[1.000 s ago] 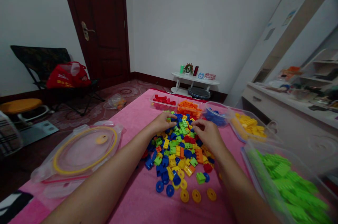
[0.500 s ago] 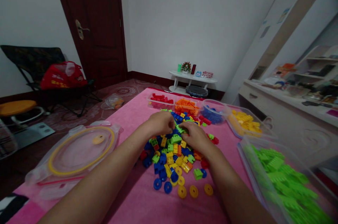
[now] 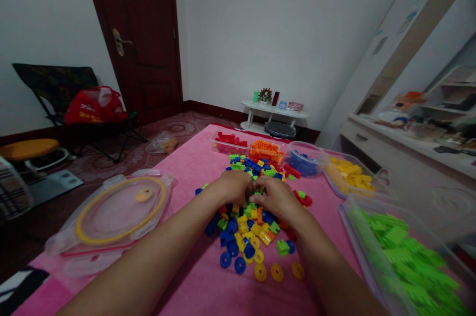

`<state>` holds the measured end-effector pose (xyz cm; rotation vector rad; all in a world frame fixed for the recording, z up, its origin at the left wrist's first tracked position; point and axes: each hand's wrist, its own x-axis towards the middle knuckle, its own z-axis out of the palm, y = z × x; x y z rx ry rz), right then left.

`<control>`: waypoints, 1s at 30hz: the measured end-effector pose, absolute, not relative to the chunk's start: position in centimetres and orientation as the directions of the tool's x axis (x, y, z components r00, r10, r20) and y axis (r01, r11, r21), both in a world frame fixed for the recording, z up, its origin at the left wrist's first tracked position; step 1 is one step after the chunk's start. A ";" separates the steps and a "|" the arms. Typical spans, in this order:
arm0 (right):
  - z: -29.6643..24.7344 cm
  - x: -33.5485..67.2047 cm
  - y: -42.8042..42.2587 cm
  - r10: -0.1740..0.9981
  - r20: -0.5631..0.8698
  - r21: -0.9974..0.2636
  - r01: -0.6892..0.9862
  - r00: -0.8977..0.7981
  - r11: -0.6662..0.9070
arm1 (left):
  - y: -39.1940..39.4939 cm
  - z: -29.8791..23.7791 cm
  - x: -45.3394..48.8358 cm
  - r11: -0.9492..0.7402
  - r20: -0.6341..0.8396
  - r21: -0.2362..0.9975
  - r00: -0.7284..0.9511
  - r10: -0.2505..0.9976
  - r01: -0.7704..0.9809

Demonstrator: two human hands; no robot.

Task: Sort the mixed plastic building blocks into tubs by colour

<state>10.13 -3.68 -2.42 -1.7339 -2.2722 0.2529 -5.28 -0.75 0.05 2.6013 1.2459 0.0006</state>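
A pile of mixed coloured building blocks (image 3: 248,226) lies on the pink cloth (image 3: 193,167). My left hand (image 3: 234,186) and my right hand (image 3: 274,198) rest on top of the pile, side by side and almost touching. Both have their fingers curled down into the blocks, and green pieces show between them. What each hand holds is hidden. Loose yellow and blue wheels (image 3: 260,270) lie at the near edge of the pile.
Sorted boxes stand behind and right: red blocks (image 3: 228,140), orange blocks (image 3: 265,150), blue blocks (image 3: 305,159), yellow blocks (image 3: 349,177), green blocks (image 3: 405,256). A clear lid with a yellow ring (image 3: 119,207) lies at left. A folding chair (image 3: 74,97) and door (image 3: 145,38) stand beyond.
Both hands have drawn back toward me across the pile and closed together. A row of blocks is left behind at the far side of the pile.
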 end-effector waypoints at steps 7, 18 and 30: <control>-2.1 11.7 -3.9 0.946 0.048 -0.284 0.904 -0.320 0.320 | 0.5 -0.4 -6.4 -0.555 -0.181 0.423 0.667 0.723 0.717; -2.3 14.3 -2.2 0.996 -0.005 -0.984 0.179 0.088 -0.021 | 3.2 -1.8 -5.7 0.366 -0.310 0.917 0.296 0.904 -0.158; -5.5 10.9 -0.9 0.938 0.340 -0.357 0.913 -0.070 0.197 | 2.9 -5.4 -4.0 -0.471 0.228 0.508 0.415 0.881 0.721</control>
